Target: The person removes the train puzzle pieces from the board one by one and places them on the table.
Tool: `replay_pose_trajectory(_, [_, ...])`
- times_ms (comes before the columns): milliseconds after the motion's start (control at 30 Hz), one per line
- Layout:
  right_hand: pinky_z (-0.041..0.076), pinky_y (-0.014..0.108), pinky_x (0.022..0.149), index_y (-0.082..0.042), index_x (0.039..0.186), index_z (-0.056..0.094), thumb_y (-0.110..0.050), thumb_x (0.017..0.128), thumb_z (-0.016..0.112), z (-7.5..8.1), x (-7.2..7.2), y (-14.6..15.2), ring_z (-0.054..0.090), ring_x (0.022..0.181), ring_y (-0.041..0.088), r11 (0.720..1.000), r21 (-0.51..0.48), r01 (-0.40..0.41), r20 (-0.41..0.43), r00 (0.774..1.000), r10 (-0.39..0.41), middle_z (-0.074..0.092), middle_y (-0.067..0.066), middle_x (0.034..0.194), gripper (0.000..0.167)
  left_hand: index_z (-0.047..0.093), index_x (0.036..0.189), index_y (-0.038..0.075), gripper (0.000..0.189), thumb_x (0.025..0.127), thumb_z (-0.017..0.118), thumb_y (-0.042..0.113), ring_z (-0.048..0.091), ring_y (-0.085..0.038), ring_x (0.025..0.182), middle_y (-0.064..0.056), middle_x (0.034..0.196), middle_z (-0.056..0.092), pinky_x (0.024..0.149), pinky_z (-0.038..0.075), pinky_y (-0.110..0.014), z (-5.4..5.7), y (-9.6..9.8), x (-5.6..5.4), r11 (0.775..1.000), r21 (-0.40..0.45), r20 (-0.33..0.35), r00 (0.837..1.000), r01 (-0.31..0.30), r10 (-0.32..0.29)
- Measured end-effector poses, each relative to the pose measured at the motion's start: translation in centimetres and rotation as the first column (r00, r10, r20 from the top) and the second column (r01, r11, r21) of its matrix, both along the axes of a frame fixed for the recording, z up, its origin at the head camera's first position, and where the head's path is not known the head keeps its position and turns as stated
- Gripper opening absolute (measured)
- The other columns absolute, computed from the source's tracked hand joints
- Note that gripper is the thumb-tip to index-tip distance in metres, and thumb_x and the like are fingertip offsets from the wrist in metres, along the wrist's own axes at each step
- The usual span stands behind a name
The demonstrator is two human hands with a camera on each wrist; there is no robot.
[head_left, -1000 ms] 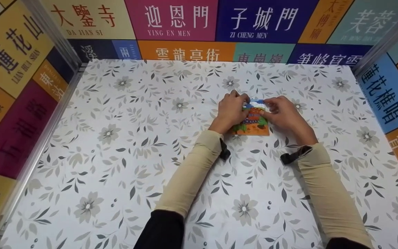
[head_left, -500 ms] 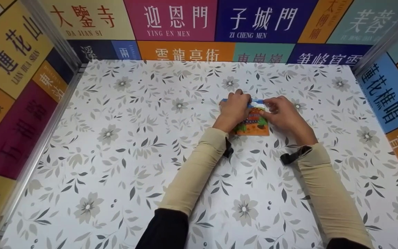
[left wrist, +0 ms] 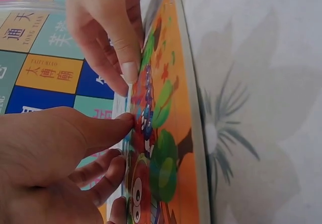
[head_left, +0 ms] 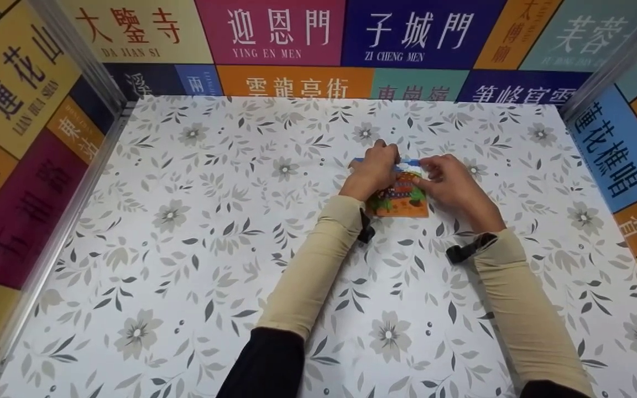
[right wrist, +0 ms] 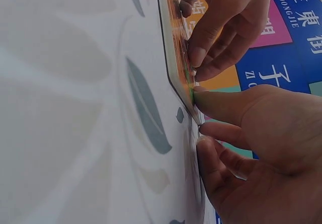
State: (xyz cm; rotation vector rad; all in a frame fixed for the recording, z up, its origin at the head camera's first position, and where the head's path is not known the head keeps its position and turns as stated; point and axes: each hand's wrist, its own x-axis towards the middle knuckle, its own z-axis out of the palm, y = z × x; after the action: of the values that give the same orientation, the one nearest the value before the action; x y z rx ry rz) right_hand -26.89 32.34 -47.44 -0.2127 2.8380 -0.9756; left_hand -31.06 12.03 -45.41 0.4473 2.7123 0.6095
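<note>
A flat picture board (head_left: 404,208) lies on the table, orange along its near side with green leaves, and blue and white at its far side. The left wrist view shows cartoon eyes on its face (left wrist: 183,183) and a thick grey edge. My left hand (head_left: 372,172) lies over the board's left part, fingertips on its face; whether they pinch a piece is hidden. At the board's far right corner my right hand (head_left: 450,179) grips the edge between thumb and fingers. In the right wrist view, the right thumb (right wrist: 221,103) rests on top, close to the left hand (right wrist: 231,22).
A white cloth (head_left: 186,276) with grey flowers and leaves covers the table. Panels (head_left: 274,33) with coloured blocks and large characters stand at the back and both sides. A black strap (head_left: 465,251) sits at the right wrist; another is at the left.
My left hand has shifted slightly right and farther over the board, uncovering its blue far left corner. My right hand keeps its hold, and the board stays about where it was.
</note>
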Motion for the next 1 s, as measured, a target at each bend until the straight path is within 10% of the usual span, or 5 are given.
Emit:
replay_pose_trajectory(500, [0.040, 0.040, 0.079, 0.004, 0.145, 0.061, -0.029, 0.097, 0.085, -0.17, 0.04, 0.65, 0.051, 0.089, 0.032, 0.974, 0.008, -0.228, -0.105, 0.968, 0.228, 0.057, 0.024, 0.101, 0.063, 0.065, 0.136, 0.025, 0.029, 0.107, 0.069, 0.025, 0.057, -0.015, 0.138, 0.004, 0.142, 0.062, 0.115, 0.037, -0.079, 0.19, 0.58, 0.23, 1.000, 0.017, -0.022, 1.000, 0.008, -0.008])
replay_pose_trajectory(733, [0.037, 0.042, 0.086, 0.004, 0.153, 0.055, -0.029, 0.096, 0.086, -0.05, 0.30, 0.57, 0.046, 0.099, 0.032, 0.984, -0.003, -0.177, -0.052, 0.983, 0.176, 0.052, 0.021, 0.112, 0.073, 0.072, 0.134, 0.015, 0.028, 0.106, 0.069, 0.015, 0.068, -0.018, 0.125, -0.004, 0.136, 0.070, 0.104, 0.058, -0.038, 0.40, 0.73, 0.43, 0.992, -0.013, -0.160, 0.979, 0.125, -0.126])
replay_pose_trajectory(1000, [0.035, 0.046, 0.087, 0.003, 0.154, 0.055, -0.033, 0.096, 0.085, -0.19, 0.17, 0.46, 0.044, 0.099, 0.032, 0.986, -0.003, -0.165, -0.026, 0.986, 0.165, 0.050, 0.023, 0.112, 0.075, 0.061, 0.151, 0.019, 0.047, 0.106, 0.072, 0.021, 0.060, -0.020, 0.133, -0.006, 0.144, 0.059, 0.108, 0.056, -0.038, -0.08, 0.96, 0.54, 0.987, -0.053, -0.133, 0.978, 0.153, -0.159])
